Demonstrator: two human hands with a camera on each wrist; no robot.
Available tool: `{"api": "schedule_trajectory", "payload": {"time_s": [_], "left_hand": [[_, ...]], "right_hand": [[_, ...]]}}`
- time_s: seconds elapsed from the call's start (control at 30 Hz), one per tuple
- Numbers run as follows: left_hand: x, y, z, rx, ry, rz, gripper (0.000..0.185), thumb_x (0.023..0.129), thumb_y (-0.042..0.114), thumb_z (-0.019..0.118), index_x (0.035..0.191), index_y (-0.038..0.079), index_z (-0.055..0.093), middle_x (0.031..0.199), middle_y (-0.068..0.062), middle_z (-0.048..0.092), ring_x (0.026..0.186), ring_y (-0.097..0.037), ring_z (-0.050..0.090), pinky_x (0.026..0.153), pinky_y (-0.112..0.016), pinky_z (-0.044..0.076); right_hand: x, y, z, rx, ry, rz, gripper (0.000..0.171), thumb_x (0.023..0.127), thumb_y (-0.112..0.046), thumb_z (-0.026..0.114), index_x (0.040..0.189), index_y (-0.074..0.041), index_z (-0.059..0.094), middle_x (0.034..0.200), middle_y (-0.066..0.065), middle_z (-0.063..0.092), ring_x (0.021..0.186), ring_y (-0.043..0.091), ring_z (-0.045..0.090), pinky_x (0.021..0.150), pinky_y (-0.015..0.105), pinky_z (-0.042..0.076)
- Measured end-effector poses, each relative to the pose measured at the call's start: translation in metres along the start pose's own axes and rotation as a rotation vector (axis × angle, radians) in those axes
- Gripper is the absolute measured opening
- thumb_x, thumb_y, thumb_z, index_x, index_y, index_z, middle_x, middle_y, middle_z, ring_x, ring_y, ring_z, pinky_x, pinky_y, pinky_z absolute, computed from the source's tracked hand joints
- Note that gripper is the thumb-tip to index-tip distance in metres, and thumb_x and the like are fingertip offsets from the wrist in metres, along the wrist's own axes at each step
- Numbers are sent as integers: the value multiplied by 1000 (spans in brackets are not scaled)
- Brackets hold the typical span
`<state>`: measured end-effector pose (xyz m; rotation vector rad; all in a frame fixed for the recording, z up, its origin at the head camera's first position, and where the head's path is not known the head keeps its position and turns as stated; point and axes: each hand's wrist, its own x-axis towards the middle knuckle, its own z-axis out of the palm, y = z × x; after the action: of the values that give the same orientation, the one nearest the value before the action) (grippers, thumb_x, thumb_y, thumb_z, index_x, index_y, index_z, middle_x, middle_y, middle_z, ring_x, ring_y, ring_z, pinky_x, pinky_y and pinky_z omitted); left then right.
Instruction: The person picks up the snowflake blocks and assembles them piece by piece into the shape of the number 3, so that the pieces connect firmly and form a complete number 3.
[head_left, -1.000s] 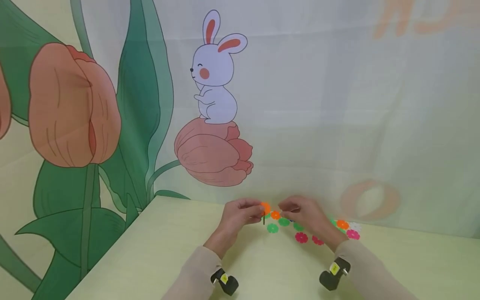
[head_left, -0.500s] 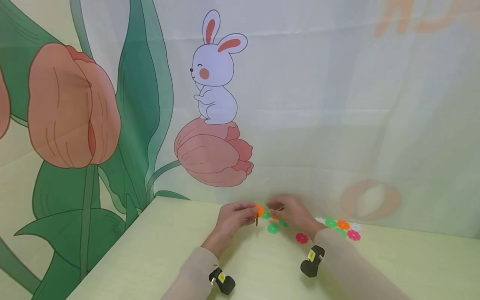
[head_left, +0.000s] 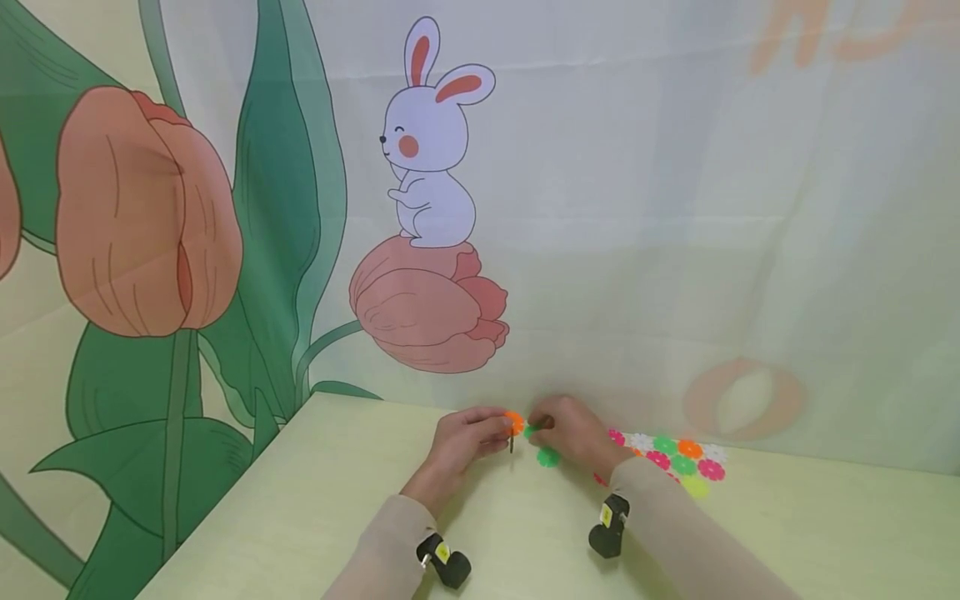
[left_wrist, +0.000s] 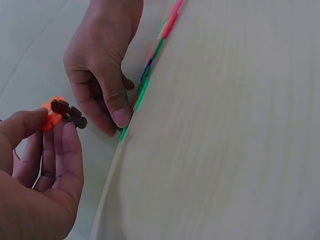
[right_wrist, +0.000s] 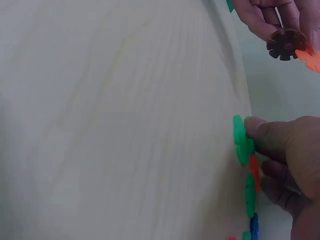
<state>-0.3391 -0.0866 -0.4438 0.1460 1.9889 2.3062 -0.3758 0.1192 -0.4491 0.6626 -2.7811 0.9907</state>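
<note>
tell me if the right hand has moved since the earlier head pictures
Yes: the right hand has moved left, farther from the orange ring printed on the backdrop.

White rabbit (head_left: 438, 208) (printed), pink tulip (head_left: 416, 308) beneath, pale table (head_left: 300, 492)

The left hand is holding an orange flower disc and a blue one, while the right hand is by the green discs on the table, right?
Not quite: the left hand holds an orange flower disc and a dark brown one, not blue, as the right wrist view shows. The rest is right.
</note>
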Motion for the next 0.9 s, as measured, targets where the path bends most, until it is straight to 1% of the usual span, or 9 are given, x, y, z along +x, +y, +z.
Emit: {"api": "schedule_trajectory", "payload": {"time_s": [0.07,0.2,0.27,0.33,0.5,0.6,0.7,0.8,0.9], "left_hand": [[0,0,1,0,2,0,27,96,7,77,117,-9,74,100,-12,78,84,-17,75,86,-34,64],[0,1,2,-8,-2,3,26,96,6,77,117,-10,73,100,-12,78,84,-17,75,85,-33,64],[-1,2,3,-10,-7,3,26,96,6,77,117,-10,73,99,-12,78,84,-17,75,85,-33,64],[-1,1,3,-10,-12,2,26,96,6,77,117,-10,73,99,-12,78,84,-18,75,85,-34,64],[-2,2,5,-14,-26,9,27,96,7,77,116,-9,73,99,-12,78,85,-18,75,85,-34,64],[-3,2,6,-13,-36,5,26,96,7,77,116,-8,73,100,-12,78,85,-19,75,86,-34,64],[-4,3,8,-9,-42,3,26,95,8,78,115,-7,73,100,-12,78,86,-18,75,86,-34,64],[-6,5,12,0,-54,24,26,95,8,78,115,-8,73,100,-14,78,85,-20,76,84,-34,64],[-8,9,17,5,-72,44,25,94,7,78,113,-9,73,99,-15,78,85,-23,77,83,-35,65]], "right_hand": [[1,-2,-1,-29,-8,2,16,87,0,85,103,-1,80,95,4,73,88,18,64,85,38,58],[1,-6,-2,-83,-36,-25,18,88,4,82,105,3,78,99,9,73,91,22,62,91,42,57],[1,-7,-3,-96,-48,-42,19,87,4,82,105,5,77,100,12,72,91,24,61,91,43,57],[0,-7,-3,-85,-52,-38,19,86,3,83,104,5,76,99,11,70,91,24,60,89,42,56],[-5,-4,-5,31,-23,1,16,85,4,85,95,0,74,90,5,66,84,20,57,79,34,53],[-12,-3,-9,93,5,-24,16,86,5,83,88,-5,71,85,1,63,81,18,56,75,32,51],[-22,-4,-15,112,34,-65,16,91,3,80,88,-8,69,86,-3,65,83,17,59,77,32,53],[-35,-7,-22,155,81,-28,12,95,-1,78,94,-11,70,90,-5,69,88,17,64,80,34,56],[-48,-11,-29,215,145,61,10,97,-6,78,100,-13,72,94,-5,73,91,17,68,80,35,57]]}}
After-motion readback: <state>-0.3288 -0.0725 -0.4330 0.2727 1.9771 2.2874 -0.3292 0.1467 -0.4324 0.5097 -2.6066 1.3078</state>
